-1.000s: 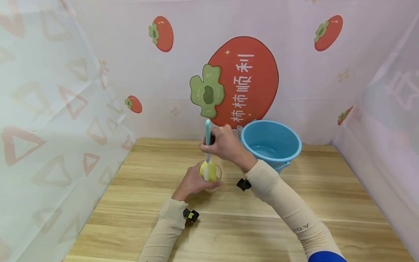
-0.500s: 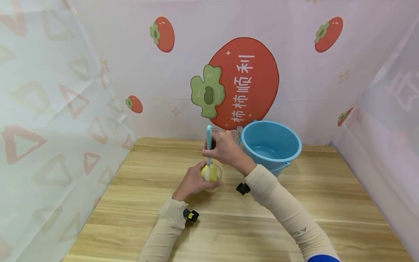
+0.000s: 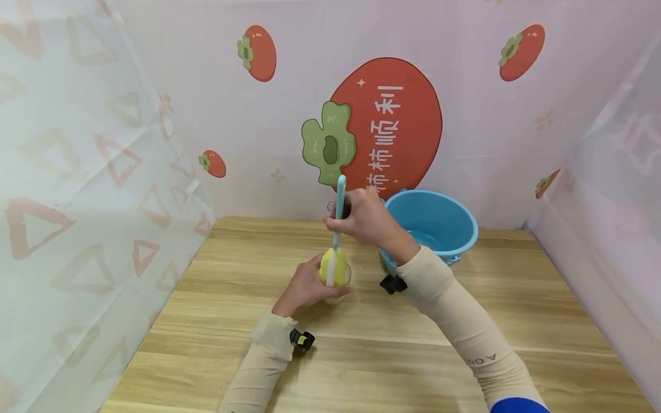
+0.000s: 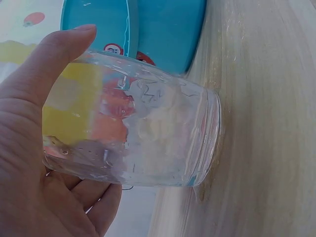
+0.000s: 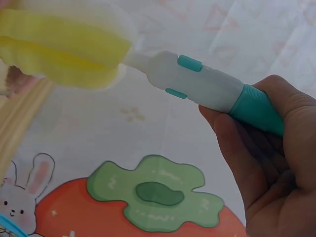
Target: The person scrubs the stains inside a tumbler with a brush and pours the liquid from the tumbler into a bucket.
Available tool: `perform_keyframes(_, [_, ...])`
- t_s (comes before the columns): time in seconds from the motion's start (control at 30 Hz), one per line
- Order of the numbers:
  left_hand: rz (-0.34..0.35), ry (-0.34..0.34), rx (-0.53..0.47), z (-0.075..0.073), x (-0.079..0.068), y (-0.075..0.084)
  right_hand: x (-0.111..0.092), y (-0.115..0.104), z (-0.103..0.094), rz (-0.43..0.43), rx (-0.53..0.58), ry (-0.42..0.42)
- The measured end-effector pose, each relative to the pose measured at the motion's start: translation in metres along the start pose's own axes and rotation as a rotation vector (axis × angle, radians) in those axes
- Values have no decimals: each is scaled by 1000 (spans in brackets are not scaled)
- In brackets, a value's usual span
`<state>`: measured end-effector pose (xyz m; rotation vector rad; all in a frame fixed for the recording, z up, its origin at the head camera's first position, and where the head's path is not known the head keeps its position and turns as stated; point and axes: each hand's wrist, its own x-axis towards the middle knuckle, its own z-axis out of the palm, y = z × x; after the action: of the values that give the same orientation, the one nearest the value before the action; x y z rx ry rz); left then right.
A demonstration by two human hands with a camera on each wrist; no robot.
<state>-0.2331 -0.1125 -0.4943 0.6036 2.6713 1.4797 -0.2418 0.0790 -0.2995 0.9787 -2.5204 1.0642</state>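
Observation:
My left hand (image 3: pixel 310 287) grips a clear drinking glass (image 4: pixel 158 128) from the side, thumb and fingers curled round it. The glass stands upright on the table. In the head view my right hand (image 3: pixel 365 217) is higher up, holding a sponge bottle brush (image 5: pixel 197 84) by its teal-and-white handle. The brush points down, tilted slightly. Its yellow sponge head (image 3: pixel 334 268) is at the mouth of the glass, and in the left wrist view yellow shows through the glass wall near the rim. Water drops cling to the glass.
A light blue bucket (image 3: pixel 439 213) stands at the back right, close behind my right wrist. Its handle hangs at the side. The wood-grain table (image 3: pixel 392 361) meets a printed curtain (image 3: pixel 279 120) at the back, with similar curtains at both sides.
My right hand first dipped a little with the brush, then rose, lifting the sponge head higher in the glass and slightly right. My left hand holds the glass in the same spot.

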Motion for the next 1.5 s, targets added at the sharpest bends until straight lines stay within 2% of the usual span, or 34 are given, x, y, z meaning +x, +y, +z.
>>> perform_keyframes(0.13, [2, -1, 0, -1, 0, 2, 2, 1, 2, -13, -3, -25])
perform_keyframes(0.3, [-22, -5, 4, -1, -1, 2, -4, 14, 22, -25, -23, -39])
perform_keyframes(0.43, [-26, -3, 9, -1, -1, 1, -14, 27, 39, 14, -22, -38])
perform_keyframes(0.57, [-8, -5, 13, 0, -1, 2, -24, 40, 44, 51, 89, -69])
perform_keyframes(0.73, [10, 2, -5, 1, -1, 3, -30, 51, 39, 26, 289, -191])
perform_keyframes(0.9, [26, 18, -31, 1, -1, 2, -31, 58, 40, 23, 343, -249])
perform_keyframes(1.0, [32, 25, -26, 1, -1, 1, -32, 58, 49, 18, 375, -215])
perform_keyframes(1.2, [27, 25, -7, 0, -2, -1, -37, 58, 62, -31, 453, -87])
perform_keyframes(1.37, [18, 18, -1, 1, -1, 0, -31, 52, 47, -106, 391, 7])
perform_keyframes(1.5, [12, 20, 9, 1, -1, 1, -23, 43, 29, -155, 319, 22])
